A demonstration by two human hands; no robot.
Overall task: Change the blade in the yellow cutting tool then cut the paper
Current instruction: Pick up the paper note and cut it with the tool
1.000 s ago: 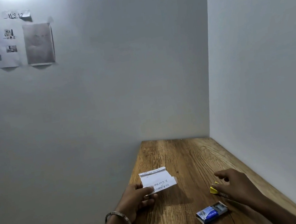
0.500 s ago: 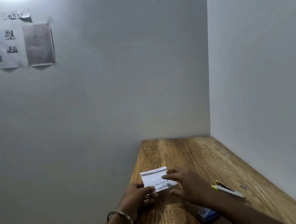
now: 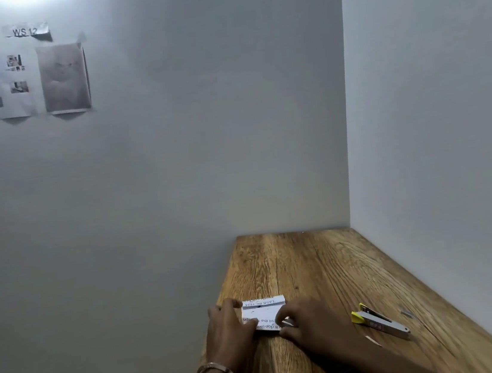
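Head view, paper: folded printed paper (image 3: 263, 314) lies flat on the worktop (image 3: 311, 265) near its left edge, print facing up, both hands on it.
Head view, left hand: left hand (image 3: 230, 326) sits on the paper's left side, index reaching to the far left corner, thumb over the near edge; fingers bent and pressing down, not lifting.
Head view, right hand: right hand (image 3: 309, 319) is at the paper's near right corner, fingertips curled and seemingly pinching that edge; the exact pinch is partly hidden.
Head view, cutter: yellow cutting tool (image 3: 379, 320) lies on the worktop well right of the hands, untouched; blade state too small to tell.
Step in hand (judgement): flattening or creasing the paper before the cut.
Doing it well (judgement): keep the left hand pinning, run the right along the fold, square the edges.
Containers: none visible in this view.
Wall: sheets (image 3: 37, 80) taped up far left.
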